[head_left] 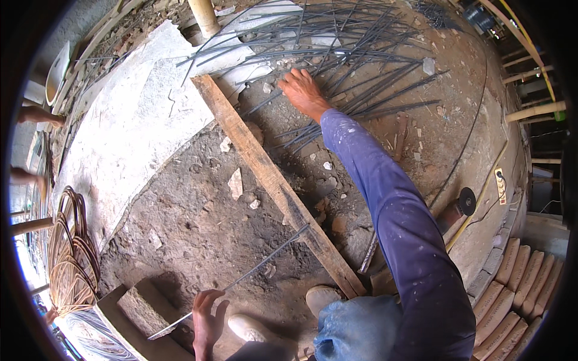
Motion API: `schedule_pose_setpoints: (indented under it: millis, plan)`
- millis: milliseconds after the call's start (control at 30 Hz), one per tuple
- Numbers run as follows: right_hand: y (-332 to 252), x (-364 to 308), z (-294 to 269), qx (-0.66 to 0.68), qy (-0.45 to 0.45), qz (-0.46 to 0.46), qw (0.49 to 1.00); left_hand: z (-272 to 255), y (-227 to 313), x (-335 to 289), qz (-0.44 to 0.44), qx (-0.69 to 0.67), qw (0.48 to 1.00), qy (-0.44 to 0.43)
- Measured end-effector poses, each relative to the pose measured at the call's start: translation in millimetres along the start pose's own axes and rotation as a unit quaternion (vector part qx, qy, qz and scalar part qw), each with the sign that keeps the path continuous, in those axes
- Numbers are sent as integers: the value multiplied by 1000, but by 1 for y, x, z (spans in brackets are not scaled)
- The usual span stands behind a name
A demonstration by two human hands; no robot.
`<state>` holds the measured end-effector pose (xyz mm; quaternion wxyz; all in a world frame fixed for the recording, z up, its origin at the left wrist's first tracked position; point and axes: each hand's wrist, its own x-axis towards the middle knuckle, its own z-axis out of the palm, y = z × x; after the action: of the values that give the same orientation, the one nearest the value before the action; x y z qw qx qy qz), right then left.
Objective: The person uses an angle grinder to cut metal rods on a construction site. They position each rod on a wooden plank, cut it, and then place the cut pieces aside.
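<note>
Low in the view, my left hand (208,316) is closed around a thin steel rod (259,266). One end of that rod lies over a rough block (147,308); the other reaches a long wooden plank (259,162). My right arm, in a purple sleeve, stretches far forward. Its hand (302,93) bends its fingers down over a dark steel rod (260,106) at the near side of a loose heap of rods (367,57). The fingertips of that hand are partly hidden.
White sheeting (138,114) covers ground at left, near coiled rods (73,246). A disc tool (466,201) and a power strip (500,186) lie at right, above stacked brown bags (503,301). A pole (205,18) stands at the back. Another person's limbs (39,116) show at the left edge.
</note>
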<state>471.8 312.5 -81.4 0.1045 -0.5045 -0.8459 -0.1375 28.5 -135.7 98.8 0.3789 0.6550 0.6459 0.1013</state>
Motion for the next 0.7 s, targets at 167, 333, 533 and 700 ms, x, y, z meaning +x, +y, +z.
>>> schedule_pose_setpoints:
  millis: [167,333,533,700]
  plan:
    - [6,-11,-14,-9,-18,-48,999,3,-2,-3,2,9,1000,11]
    - [13,-35,-30,-30,-65,-88,994,6,-5,-7,10,15,1000,22]
    - [16,-76,-64,53,-53,-84,994,5,-3,-5,18,12,1000,12]
    - [10,-134,-111,92,-35,-120,988,13,4,1,-2,28,1000,2]
